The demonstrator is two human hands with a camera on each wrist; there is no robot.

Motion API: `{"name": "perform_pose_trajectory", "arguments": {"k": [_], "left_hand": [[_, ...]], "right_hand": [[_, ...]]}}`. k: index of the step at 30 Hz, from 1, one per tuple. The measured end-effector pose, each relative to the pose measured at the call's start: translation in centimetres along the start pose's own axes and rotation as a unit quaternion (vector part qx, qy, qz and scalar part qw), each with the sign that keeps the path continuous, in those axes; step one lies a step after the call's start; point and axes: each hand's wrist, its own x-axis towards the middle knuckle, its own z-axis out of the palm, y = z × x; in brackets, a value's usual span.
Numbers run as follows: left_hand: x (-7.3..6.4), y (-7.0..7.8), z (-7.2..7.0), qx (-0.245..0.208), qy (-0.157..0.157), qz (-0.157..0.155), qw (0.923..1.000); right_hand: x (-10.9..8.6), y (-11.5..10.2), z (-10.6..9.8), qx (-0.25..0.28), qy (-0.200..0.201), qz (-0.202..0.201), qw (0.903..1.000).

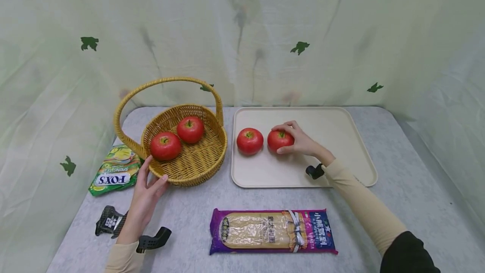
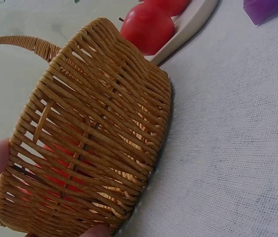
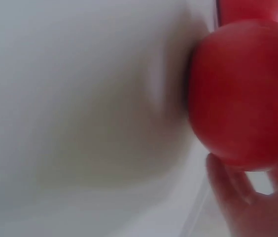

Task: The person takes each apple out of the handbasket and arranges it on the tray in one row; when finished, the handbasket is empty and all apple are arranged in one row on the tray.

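Note:
On the beige tray [image 1: 333, 138], my right hand [image 1: 297, 140] grips a red apple [image 1: 279, 141] between thumb and fingers. The right wrist view shows that apple [image 3: 245, 96] close up, with fingers [image 3: 232, 190] along its side. A second apple [image 1: 249, 141] sits just left of it on the tray. My left hand [image 1: 145, 197] touches the near left side of a wicker basket [image 1: 201, 167], its thumb and fingers spread. Inside the basket lie two red apples, one at the left [image 1: 165, 146] and one farther back [image 1: 190, 129]. Its tall handle stands upright.
A green FOX'S candy bag [image 1: 117, 169] lies left of the basket, partly behind its handle. Nearer, a small black packet [image 1: 110, 221] rests beside my left wrist. A purple noodle pack [image 1: 273, 231] lies across the front of the table. A pale curtain hangs behind.

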Motion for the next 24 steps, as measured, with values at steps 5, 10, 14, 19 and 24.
{"name": "perform_pose_trajectory", "arguments": {"k": [5,10,14,19,24], "left_hand": [[0.0,0.1,0.0,-0.002,-0.001,0.003,1.0000],[0.0,0.0,-0.1,0.001,-0.003,0.005,1.0000],[0.0,-0.1,-0.1,0.001,-0.002,0.005,1.0000],[-0.1,-0.1,-0.1,-0.002,-0.002,0.006,1.0000],[-0.1,0.0,0.0,-0.002,0.001,0.002,1.0000]], "right_hand": [[0.4,-0.1,-0.5,0.008,0.000,0.005,1.0000],[0.8,-1.1,-0.8,0.042,0.042,-0.045,0.9973],[0.6,-4.3,-1.0,0.072,0.061,-0.074,0.9928],[0.8,-8.3,-0.5,0.121,0.045,-0.100,0.9865],[2.9,-8.5,1.6,0.136,0.018,-0.134,0.9815]]}}
